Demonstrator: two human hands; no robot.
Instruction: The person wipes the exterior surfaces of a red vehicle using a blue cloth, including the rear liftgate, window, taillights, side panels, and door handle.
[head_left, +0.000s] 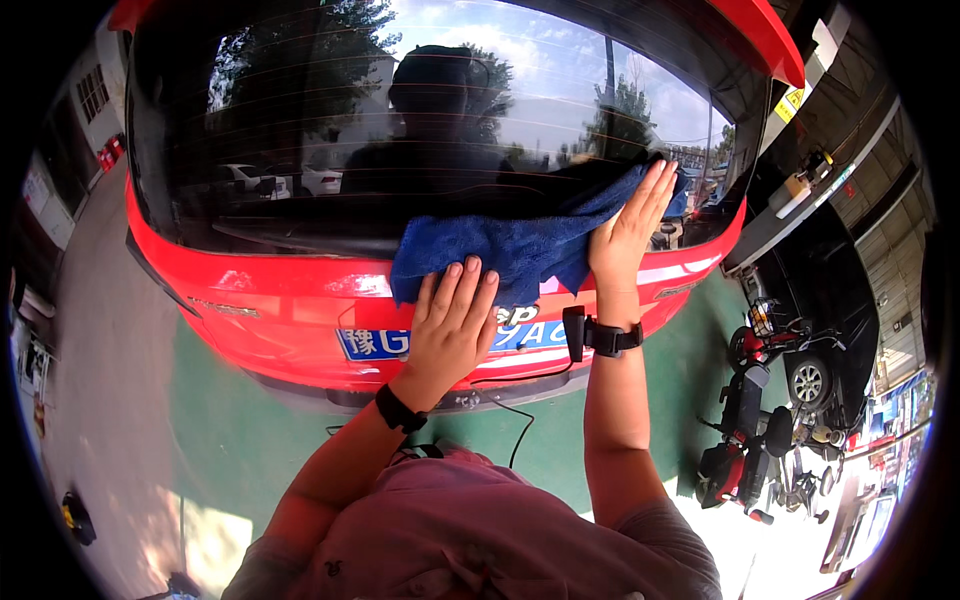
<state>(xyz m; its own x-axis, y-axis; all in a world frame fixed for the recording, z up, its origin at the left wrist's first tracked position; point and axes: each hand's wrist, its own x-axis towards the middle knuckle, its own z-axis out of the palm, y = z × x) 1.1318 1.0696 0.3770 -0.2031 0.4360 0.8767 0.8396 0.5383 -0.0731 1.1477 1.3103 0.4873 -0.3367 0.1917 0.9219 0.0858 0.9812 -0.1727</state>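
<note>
A blue microfiber cloth lies spread over the lower edge of the rear window and the top of the red tailgate of a car. My left hand rests flat with its fingertips on the cloth's lower left edge, above the licence plate, which it partly covers. Against the glass, my right hand presses the cloth's right end, its fingers pointing up and its thumb hidden in part by the cloth. Both wrists wear black bands, and a thin black cable hangs by the right one.
The rear bumper is just below the tailgate, over a green floor. To the right stand a red and black electric scooter and a black car. A metal post rises near the window's right side. A dark round object lies far left.
</note>
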